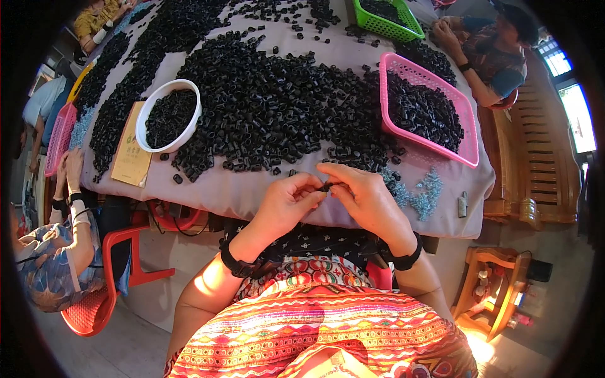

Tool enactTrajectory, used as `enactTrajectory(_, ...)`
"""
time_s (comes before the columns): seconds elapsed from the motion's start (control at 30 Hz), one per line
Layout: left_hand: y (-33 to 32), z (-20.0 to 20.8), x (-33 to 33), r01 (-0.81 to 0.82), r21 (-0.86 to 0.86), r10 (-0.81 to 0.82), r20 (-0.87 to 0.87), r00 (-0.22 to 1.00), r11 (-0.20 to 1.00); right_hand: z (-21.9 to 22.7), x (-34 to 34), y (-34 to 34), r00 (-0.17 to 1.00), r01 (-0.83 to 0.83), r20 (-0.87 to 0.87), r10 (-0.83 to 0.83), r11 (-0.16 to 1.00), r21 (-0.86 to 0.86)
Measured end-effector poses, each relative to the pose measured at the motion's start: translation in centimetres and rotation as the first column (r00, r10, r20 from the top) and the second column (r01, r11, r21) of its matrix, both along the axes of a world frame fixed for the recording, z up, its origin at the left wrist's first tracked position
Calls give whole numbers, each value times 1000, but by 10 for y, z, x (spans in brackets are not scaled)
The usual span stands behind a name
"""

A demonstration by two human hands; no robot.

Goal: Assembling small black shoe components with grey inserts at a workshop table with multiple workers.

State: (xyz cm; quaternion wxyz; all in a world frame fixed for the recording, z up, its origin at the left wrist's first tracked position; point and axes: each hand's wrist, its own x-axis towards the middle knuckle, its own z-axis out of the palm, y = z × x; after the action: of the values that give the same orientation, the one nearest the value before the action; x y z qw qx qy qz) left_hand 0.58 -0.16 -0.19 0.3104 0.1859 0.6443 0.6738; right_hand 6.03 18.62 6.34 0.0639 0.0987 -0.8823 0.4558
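Observation:
My left hand (pixel 288 203) and my right hand (pixel 364 200) meet over the near edge of the table. Their fingertips pinch a small black plastic piece (pixel 325 187) between them, mostly covered by the fingers. Just beyond my hands spreads a large heap of small black tube-shaped plastic pieces (pixel 252 107). Beside my right hand lie clusters of tiny light-blue pieces (pixel 428 196) on the grey tablecloth (pixel 195 192).
A white bowl (pixel 192 127) of dark bits stands left, by a yellow booklet (pixel 131 151). Right are a pink basket (pixel 467 135), a small lighter-like object (pixel 462 205) and a wooden bench (pixel 535 132). A green basket (pixel 413 30) sits far off. Other people work around the table; a red chair (pixel 113 277) stands left.

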Motion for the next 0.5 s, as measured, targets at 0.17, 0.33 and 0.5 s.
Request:
enactTrajectory(0.17, -1, 3, 3, -11, -14, 11, -31, 999, 1000, 15, -1, 5, 991, -91, 118, 71, 980, 179)
enactTrajectory(0.33, -2, 7, 4, 32, -101, -53, -214, 975, 994, 18, -2, 5, 968, -162, 230, 98, 946, 280)
enactTrajectory(0.5, -2, 4, 2, 47, -110, -76, -278, 958, 993, 18, -1, -4, 982, -139, 169, 82, 923, 358)
